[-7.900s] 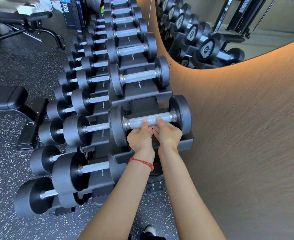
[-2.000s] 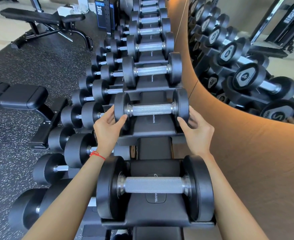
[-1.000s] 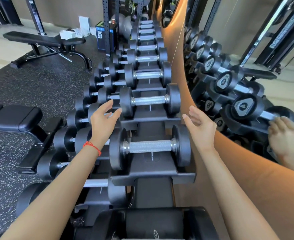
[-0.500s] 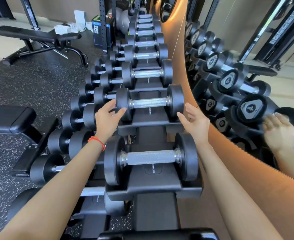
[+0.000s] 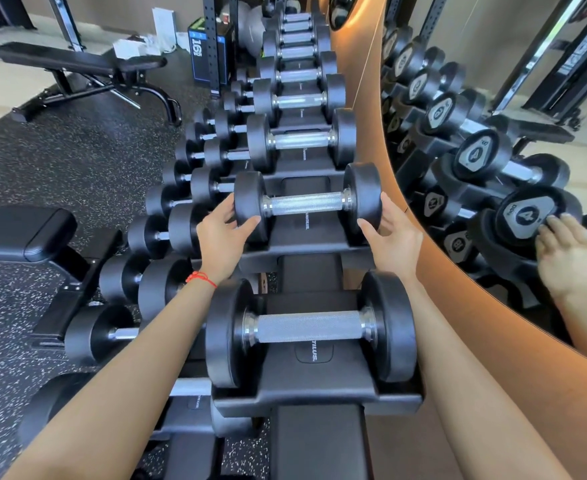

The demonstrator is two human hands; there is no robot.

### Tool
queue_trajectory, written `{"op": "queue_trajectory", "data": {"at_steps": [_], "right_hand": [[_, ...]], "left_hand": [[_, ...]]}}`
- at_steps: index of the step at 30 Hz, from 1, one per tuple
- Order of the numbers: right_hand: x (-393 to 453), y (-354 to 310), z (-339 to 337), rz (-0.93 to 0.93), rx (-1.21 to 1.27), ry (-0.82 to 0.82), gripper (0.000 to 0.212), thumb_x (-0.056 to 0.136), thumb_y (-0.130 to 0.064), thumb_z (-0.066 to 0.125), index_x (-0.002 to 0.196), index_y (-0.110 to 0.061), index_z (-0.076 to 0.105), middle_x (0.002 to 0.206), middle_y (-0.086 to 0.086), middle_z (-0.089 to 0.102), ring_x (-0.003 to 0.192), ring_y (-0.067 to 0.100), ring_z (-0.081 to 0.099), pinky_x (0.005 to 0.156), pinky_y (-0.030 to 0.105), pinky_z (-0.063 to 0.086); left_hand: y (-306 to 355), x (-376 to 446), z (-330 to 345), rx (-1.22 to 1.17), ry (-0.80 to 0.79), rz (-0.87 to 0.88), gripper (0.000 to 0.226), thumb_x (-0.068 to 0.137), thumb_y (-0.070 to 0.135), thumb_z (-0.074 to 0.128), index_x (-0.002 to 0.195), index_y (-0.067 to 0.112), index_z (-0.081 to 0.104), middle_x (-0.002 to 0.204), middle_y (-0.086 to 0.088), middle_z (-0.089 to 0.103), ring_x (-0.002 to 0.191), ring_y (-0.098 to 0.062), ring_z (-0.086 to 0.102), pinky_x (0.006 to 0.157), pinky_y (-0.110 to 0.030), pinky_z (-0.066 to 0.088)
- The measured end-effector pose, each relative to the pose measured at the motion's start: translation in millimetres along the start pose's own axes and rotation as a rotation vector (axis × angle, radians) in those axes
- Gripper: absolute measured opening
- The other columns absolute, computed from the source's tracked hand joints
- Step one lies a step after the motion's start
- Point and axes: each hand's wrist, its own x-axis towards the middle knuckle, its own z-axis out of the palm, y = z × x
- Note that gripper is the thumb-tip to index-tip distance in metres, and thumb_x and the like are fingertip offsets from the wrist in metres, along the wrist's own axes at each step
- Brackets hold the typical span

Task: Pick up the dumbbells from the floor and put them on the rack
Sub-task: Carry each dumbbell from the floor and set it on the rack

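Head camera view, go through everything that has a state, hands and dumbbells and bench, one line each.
left hand: open, fingers on the left head of the far dumbbell
right hand: open, fingers at its right head
far dumbbell: seated in its rack cradle
near dumbbell: seated in its cradle, untouched
rack: top row filled
bench: flat, unoccupied

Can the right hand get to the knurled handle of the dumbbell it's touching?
Probably yes. The right hand rests open on the dumbbell by its right head; the handle lies bare, nothing covering it.
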Motion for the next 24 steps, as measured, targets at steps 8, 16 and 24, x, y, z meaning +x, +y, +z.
{"op": "queue_trajectory", "data": {"at_steps": [8, 16, 24], "right_hand": [[-0.1, 4.8, 6.6, 0.014, 0.023, 0.057, 0.058, 0.076, -0.014, 0.074, 0.130, -0.007, 0.051, 0.128, 0.012, 0.060, 0.116, 0.020, 0.059, 0.088, -0.003, 0.035], [-1.8, 4.8, 9.7, -0.024, 0.013, 0.080, 0.056, 0.074, -0.014, 0.076, 0.126, -0.007, 0.056, 0.122, 0.012, 0.064, 0.111, 0.015, 0.060, 0.086, -0.006, 0.035], [-1.7, 6.0, 8.0, -0.058, 0.009, 0.071, 0.056, 0.075, -0.015, 0.075, 0.126, -0.005, 0.055, 0.123, 0.011, 0.063, 0.110, 0.020, 0.062, 0.086, -0.004, 0.037]], "left_hand": [[2.5, -5.0, 5.2, -0.016, 0.046, 0.012, 0.059, 0.076, 0.001, 0.070, 0.131, 0.002, 0.048, 0.108, 0.013, 0.045, 0.074, 0.029, 0.048, 0.069, 0.007, 0.035], [-10.4, 6.8, -3.7, -0.042, -0.015, -0.058, 0.065, 0.074, 0.010, 0.074, 0.133, 0.008, 0.048, 0.132, -0.011, 0.056, 0.123, -0.021, 0.052, 0.101, -0.028, 0.044], [-15.3, 9.3, -4.3, -0.091, -0.012, -0.071, 0.066, 0.073, 0.008, 0.075, 0.134, 0.006, 0.047, 0.135, -0.010, 0.053, 0.124, -0.019, 0.051, 0.103, -0.033, 0.044]]}}
